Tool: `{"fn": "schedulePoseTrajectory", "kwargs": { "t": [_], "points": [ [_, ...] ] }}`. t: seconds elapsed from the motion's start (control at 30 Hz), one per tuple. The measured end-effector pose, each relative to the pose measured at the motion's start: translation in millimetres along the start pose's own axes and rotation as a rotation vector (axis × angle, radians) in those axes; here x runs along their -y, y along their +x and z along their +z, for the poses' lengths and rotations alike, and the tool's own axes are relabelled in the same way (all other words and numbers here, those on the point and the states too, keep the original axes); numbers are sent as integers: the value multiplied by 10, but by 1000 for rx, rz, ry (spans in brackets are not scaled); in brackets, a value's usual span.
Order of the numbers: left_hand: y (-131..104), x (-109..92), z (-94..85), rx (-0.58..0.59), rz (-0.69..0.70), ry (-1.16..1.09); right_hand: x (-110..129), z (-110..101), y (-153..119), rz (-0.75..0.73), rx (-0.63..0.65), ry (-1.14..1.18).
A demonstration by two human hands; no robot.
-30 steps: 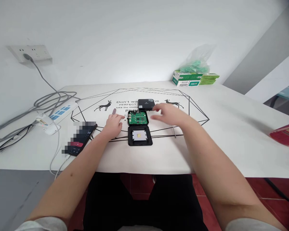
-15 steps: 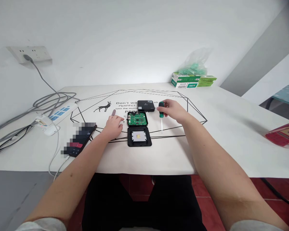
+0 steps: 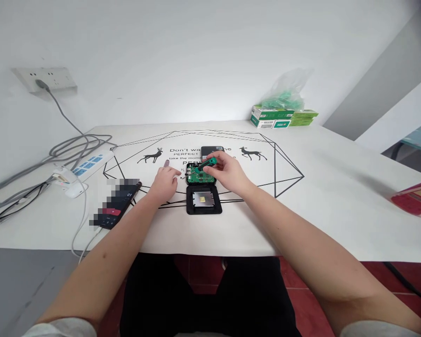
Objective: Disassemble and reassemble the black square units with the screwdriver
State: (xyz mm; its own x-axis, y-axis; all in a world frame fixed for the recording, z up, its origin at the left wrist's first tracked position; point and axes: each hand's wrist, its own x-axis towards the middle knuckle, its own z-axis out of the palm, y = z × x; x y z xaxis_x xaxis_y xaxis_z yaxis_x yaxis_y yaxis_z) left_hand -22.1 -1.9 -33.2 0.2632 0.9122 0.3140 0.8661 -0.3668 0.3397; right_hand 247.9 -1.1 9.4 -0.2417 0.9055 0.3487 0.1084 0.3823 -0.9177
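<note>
My right hand point(image 3: 228, 173) grips a screwdriver point(image 3: 210, 162) by its green and black handle. The shaft slants down to the left across an opened black case, its tip near small dark specks on the tabletop by my left fingers. A green circuit board point(image 3: 204, 178) sits in that case, partly covered by the tool and hand. My left hand point(image 3: 165, 184) rests on the table left of the case, index finger stretched out. A brownish-purple rod point(image 3: 166, 163) sticks out behind it. In front lies the black cover point(image 3: 214, 210) with a metal plate point(image 3: 206, 198) inside.
Behind the board is a black box point(image 3: 206, 150), partly hidden by my right hand. A phone point(image 3: 126, 199) with a cable, a power strip point(image 3: 94, 164) and glasses point(image 3: 19, 202) lie left. Green boxes point(image 3: 272, 117) stand at the back; a red package point(image 3: 416, 199) is far right.
My right hand has moved left with the screwdriver, from right of the black box to over the circuit board. The shaft has swung from pointing down to slanting left. My left hand stays about in place.
</note>
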Motion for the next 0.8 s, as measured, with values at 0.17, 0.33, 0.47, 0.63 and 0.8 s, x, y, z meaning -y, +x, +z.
{"fn": "schedulePoseTrajectory", "kwargs": {
  "t": [0.17,0.33,0.47,0.63,0.8],
  "points": [
    [0,-22,-1,15,-14,-15,-49,22,2,-1,9,-69],
    [-6,-50,-20,50,-17,-52,-49,30,-4,14,6,-84],
    [-14,-72,-35,60,-9,-96,-46,24,-10,20,3,-86],
    [-21,-114,-52,42,-60,-185,-47,30,-14,25,2,-53],
    [-14,-198,-114,-14,-254,-534,17,5,-9,22,-71,4]
  ]
}}
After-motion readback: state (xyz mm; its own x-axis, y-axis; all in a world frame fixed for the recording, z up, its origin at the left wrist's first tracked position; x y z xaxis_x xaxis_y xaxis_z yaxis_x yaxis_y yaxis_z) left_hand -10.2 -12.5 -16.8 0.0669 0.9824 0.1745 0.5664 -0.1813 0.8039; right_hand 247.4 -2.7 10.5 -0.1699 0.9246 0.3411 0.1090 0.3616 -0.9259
